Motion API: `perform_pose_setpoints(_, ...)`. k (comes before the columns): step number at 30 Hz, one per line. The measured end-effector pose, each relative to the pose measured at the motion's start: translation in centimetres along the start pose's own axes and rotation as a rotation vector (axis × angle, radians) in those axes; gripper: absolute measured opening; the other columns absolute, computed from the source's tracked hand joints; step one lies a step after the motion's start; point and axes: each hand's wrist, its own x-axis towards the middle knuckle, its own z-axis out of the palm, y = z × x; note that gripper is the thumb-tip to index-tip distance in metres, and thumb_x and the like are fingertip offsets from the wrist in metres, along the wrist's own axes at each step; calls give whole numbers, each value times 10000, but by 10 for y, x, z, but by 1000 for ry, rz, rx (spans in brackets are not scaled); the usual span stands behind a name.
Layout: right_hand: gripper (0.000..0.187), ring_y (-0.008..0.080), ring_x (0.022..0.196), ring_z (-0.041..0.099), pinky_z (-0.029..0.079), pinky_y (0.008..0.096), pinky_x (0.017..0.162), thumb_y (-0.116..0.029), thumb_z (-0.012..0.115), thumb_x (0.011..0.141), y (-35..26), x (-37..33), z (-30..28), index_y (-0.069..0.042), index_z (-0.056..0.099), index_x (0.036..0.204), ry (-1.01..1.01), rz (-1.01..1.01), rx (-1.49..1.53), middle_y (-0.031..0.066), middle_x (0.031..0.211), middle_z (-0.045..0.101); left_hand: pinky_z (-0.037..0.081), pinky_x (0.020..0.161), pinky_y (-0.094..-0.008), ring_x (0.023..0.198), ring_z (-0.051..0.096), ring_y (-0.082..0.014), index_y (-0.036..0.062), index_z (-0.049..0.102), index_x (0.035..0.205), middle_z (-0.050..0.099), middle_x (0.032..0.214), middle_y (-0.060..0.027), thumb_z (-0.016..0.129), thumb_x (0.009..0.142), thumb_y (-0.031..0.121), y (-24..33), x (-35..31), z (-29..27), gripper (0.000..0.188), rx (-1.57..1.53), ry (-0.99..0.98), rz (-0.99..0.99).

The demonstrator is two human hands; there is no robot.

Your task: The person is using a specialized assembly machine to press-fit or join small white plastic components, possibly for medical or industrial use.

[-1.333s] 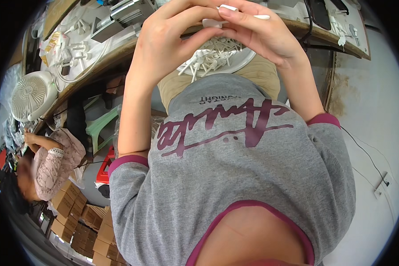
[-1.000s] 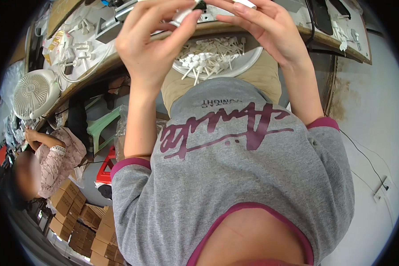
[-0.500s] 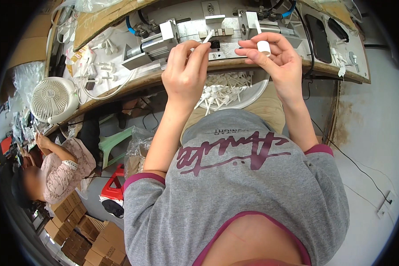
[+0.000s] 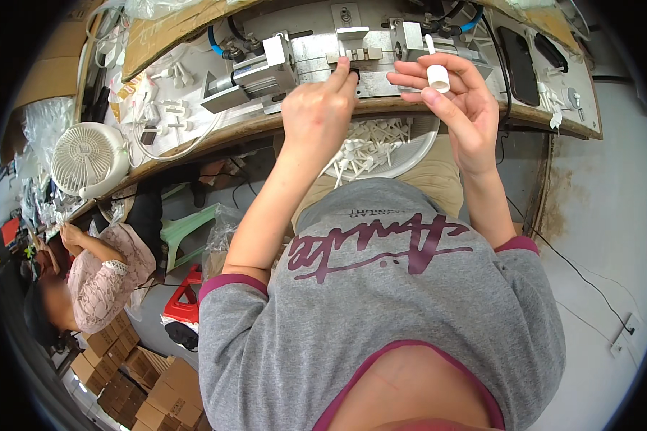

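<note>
My left hand (image 4: 319, 113) reaches to the metal clamping fixture (image 4: 354, 55) on the bench. Its index finger stretches to the small holder block, with the other fingers drawn in. Whatever these fingertips hold is hidden. To the right, my right hand (image 4: 459, 104) is raised palm up above the bench edge. Its thumb and fingers hold a white plastic piece with a hollow round head (image 4: 438, 78) and a thin stem. The open end of that head faces me.
A round bowl (image 4: 430, 144) of white stemmed pieces sits in my lap below the bench. Metal cylinder units (image 4: 255, 75) flank the fixture. A white fan (image 4: 88, 159) stands left, a black phone (image 4: 517, 65) lies right. Another person (image 4: 115, 280) works at far left.
My left hand has moved right and forward to the holder block; the white stick it held is out of sight. My right hand has shifted slightly right, tilting its white piece.
</note>
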Motion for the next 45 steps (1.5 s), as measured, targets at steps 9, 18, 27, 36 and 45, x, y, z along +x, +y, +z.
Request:
perform_pose_setpoints(9,324,178,922,690,535,253,750,-72,577,956,-3,-7,7,22,500,1257,10,73,-170,166,1084,684,498,556,-258,583,666,-134,68,738,908,714,1091,-107,797,631,179,-4,3,4,304,25,24,48)
perform_pose_setpoints(18,250,205,863,685,557,294,642,-63,711,802,33,23,13,-54,653,1045,-64,-525,-929,94,1109,659,525,565,-292,624,669,-202,133,744,977,721,1090,-8,798,705,211,-10,-6,-6,288,-138,-32,-24)
perform_pose_setpoints(27,104,148,534,641,515,268,504,-97,622,725,49,9,37,-47,590,810,-213,-577,-1412,144,1147,687,554,718,-356,882,695,-240,103,746,944,714,1089,-40,776,723,275,0,-70,-14,281,-474,-655,-25)
perform_pose_setpoints(36,149,235,534,636,515,301,492,-84,628,769,52,24,36,-50,595,910,-253,-494,-1440,94,1208,669,539,741,-401,907,677,-296,72,731,937,701,1025,-66,776,690,166,3,-103,38,268,-407,-643,-199)
perform_pose_setpoints(45,98,295,630,677,546,375,543,-86,605,772,47,20,30,-1,582,815,-240,-434,-1329,188,1173,661,525,740,-402,869,676,-272,89,718,749,707,817,-87,677,706,135,40,-121,155,75,-272,-534,51)
